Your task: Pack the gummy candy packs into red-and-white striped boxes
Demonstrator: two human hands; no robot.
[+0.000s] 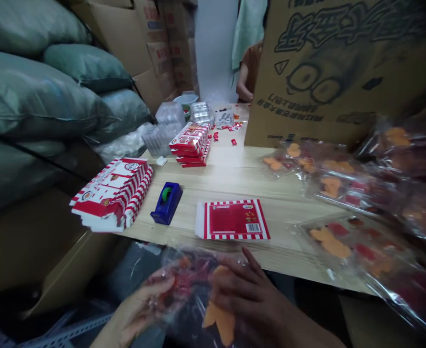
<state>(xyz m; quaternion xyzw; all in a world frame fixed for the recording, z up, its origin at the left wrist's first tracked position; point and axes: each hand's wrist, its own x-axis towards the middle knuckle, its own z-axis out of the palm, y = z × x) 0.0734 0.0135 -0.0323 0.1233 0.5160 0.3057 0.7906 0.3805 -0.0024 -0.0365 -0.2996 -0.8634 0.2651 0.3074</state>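
Note:
A clear plastic bag (193, 314) with red and orange pieces inside is held between my two hands, just off the table's front edge. My left hand (149, 295) grips the bag's left side, thumb on top. On the other side my right hand (244, 292) closes over the bag, its fingers across an orange piece (220, 321) with pointed ends. Beyond my hands a flat red-and-white striped box (234, 220) lies on the table, its white flap to the left. To its left stands a blue tape dispenser (167, 203) with a green roll.
Stacks of striped boxes (113, 191) stand at the left and farther back (191, 142). Several filled clear bags (332, 241) cover the right side. A large cardboard box (307, 121) rises behind them. Past it, another person's arm (245, 82) shows. Green sacks (35, 101) are piled at left.

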